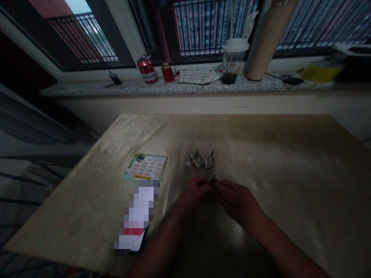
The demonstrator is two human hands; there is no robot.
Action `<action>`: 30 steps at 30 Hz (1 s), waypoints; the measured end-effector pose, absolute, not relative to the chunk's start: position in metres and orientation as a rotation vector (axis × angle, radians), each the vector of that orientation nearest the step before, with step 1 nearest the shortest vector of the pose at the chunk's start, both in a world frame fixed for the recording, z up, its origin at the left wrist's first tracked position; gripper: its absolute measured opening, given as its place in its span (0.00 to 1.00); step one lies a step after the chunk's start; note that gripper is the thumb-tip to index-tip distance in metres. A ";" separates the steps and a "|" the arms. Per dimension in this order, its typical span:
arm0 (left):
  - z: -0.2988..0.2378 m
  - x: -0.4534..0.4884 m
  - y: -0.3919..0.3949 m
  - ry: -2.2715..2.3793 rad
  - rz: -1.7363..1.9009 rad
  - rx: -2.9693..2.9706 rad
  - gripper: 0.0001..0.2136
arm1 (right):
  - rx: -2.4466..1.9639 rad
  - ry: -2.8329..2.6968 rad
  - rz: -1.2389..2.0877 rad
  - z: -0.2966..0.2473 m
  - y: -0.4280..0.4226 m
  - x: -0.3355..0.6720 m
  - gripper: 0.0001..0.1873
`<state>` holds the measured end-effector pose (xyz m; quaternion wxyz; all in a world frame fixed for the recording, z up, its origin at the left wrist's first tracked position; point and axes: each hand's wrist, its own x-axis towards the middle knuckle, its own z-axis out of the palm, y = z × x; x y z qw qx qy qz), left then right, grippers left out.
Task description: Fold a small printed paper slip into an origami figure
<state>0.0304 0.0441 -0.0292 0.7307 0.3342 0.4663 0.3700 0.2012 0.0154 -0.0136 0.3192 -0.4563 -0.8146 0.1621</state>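
Observation:
My left hand (pixel 196 193) and my right hand (pixel 236 200) meet at the near middle of the table (pixel 275 154), fingers pinched together on one small folded paper piece (pixel 213 179) held between them. Just beyond my hands lie three small folded paper pieces (pixel 199 159) in a row. A stack of printed paper sheets (pixel 145 167) lies to the left of my hands.
A phone with a blurred screen (pixel 136 218) lies near the table's left front edge. On the window sill (pixel 162 88) behind stand a red can (pixel 147 69), a small red container (pixel 167 72), printed sheets (pixel 196 76), a plastic cup (pixel 232 61) and a tall cylinder (pixel 268 38).

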 end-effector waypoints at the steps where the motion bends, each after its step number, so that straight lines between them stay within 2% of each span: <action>1: -0.029 0.029 0.043 1.013 0.809 0.722 0.10 | -1.201 -2.161 0.412 -0.014 0.014 0.201 0.11; 19: -0.025 0.033 0.040 0.973 0.779 0.644 0.07 | -1.298 -2.372 0.306 -0.001 0.012 0.195 0.09; 24: -0.029 0.034 0.039 0.992 0.731 0.705 0.10 | -1.325 -2.410 0.321 0.003 0.012 0.194 0.07; 30: -0.036 0.028 0.037 1.087 0.660 0.860 0.13 | -1.378 -2.425 0.319 0.003 0.013 0.193 0.09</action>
